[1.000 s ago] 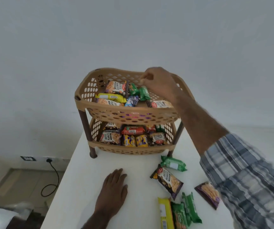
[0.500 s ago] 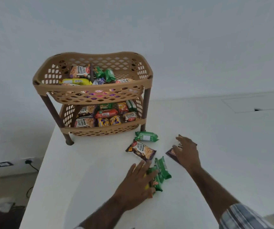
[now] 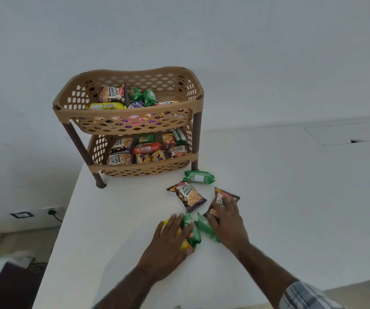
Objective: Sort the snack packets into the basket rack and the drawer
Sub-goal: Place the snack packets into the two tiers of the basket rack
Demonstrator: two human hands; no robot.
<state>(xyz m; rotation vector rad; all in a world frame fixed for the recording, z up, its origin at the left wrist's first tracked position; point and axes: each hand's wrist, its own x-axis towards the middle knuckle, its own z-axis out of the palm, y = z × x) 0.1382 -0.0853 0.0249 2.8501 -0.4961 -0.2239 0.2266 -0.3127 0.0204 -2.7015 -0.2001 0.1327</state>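
Snack packets (image 3: 188,195) lie loose on the white table (image 3: 117,219) before the tan basket rack (image 3: 132,110), where our left hand (image 3: 168,239) presses flat, fingers spread, on a yellow packet (image 3: 183,243) and our right hand (image 3: 226,219) rests open-palmed over a peanut packet (image 3: 223,197).

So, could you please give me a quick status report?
Left hand flat on yellow packet. Right hand on peanut packet. Nothing lifted. Basket rack unobstructed.

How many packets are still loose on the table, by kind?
Green packets: 3, one by the rack leg, two under the hands
Salted peanuts packets: 2
Yellow packet: 1, mostly hidden under the left hand
Total: 6 visible
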